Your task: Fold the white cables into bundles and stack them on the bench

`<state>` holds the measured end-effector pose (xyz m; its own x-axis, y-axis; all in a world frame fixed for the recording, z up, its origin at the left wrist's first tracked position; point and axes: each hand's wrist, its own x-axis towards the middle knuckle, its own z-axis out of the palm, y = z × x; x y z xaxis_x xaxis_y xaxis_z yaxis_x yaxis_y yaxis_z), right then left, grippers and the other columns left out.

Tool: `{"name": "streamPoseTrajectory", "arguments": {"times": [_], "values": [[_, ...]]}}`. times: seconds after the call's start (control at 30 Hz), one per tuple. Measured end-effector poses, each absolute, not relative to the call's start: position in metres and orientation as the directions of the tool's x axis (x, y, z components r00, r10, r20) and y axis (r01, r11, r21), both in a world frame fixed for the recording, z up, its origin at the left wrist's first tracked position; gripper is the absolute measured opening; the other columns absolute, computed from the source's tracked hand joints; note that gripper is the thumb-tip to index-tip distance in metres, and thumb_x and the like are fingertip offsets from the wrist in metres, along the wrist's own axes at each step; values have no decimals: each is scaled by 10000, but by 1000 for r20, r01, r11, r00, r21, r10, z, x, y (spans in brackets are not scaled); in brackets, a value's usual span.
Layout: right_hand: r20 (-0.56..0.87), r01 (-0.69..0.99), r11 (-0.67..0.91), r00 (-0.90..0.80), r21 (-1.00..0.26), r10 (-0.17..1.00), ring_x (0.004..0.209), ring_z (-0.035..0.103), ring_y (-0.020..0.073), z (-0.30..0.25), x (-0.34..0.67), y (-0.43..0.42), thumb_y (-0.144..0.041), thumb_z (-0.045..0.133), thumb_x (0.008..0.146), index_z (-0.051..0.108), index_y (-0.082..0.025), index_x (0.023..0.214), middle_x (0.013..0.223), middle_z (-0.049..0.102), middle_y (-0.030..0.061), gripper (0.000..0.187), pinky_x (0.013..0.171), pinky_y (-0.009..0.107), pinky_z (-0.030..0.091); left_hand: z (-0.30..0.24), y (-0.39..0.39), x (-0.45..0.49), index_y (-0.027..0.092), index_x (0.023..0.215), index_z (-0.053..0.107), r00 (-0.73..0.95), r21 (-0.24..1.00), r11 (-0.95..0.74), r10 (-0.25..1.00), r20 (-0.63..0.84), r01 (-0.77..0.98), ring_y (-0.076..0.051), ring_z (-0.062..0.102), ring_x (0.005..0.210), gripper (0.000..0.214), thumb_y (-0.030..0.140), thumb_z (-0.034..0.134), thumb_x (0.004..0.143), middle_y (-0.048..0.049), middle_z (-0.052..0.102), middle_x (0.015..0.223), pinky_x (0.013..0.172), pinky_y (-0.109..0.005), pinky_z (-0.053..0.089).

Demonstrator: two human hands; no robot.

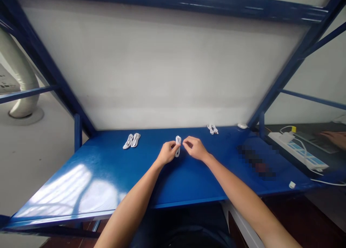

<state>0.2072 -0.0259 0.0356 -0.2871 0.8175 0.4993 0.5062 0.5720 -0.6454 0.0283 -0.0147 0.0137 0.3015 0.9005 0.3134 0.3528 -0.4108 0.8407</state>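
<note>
A small coiled white cable (177,145) stands upright over the blue table (108,172), pinched by my left hand (167,152) at its middle. My right hand (195,148) is closed in a pinch just right of the coil, near its top; whether it holds a strand of the cable is too small to tell. A bundle of two coiled white cables (132,140) lies on the table to the left. Another small white coiled cable (212,129) lies at the back right.
A small white object (242,125) sits by the blue frame post at the back. A white power strip (297,151) lies on the dark bench to the right, where another person's hand (335,138) rests. A small white piece (292,185) sits near the table's right edge.
</note>
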Motion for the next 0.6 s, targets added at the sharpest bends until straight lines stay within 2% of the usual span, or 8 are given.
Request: {"name": "streamPoseTrajectory", "arguments": {"times": [0.13, 0.23, 0.43, 0.6], "values": [[458, 498, 545, -296, -674, 838, 665, 551, 167, 34, 210, -22, -275, 522, 819, 619, -224, 721, 730, 620, 28, 147, 658, 286, 437, 18, -17, 26, 158, 646, 571, 392, 794, -468, 863, 318, 387, -101, 427, 520, 401, 487, 476, 854, 15, 533, 571, 503, -209, 290], [413, 500, 509, -297, -700, 861, 638, 559, 157, 31, 211, -19, -272, 531, 809, 607, -212, 708, 695, 618, 15, 140, 633, 274, 445, 18, -17, 25, 164, 596, 532, 393, 789, -455, 870, 296, 412, -96, 394, 492, 419, 494, 474, 847, 25, 486, 525, 484, -213, 271], [365, 425, 494, -351, -758, 862, 628, 592, 136, 25, 211, -18, -302, 540, 824, 616, -199, 820, 805, 637, 27, 128, 593, 256, 483, 18, -16, 26, 163, 597, 502, 430, 898, -308, 889, 154, 314, -82, 375, 460, 482, 593, 472, 814, 42, 447, 502, 455, -204, 285], [267, 306, 400, -395, -864, 879, 588, 596, 130, 25, 213, -17, -387, 557, 833, 604, -189, 817, 728, 605, 7, 205, 534, 253, 508, 20, -17, 26, 154, 633, 516, 451, 957, -181, 890, 62, 226, -69, 363, 448, 494, 627, 517, 775, 54, 434, 504, 443, -196, 287]]}}
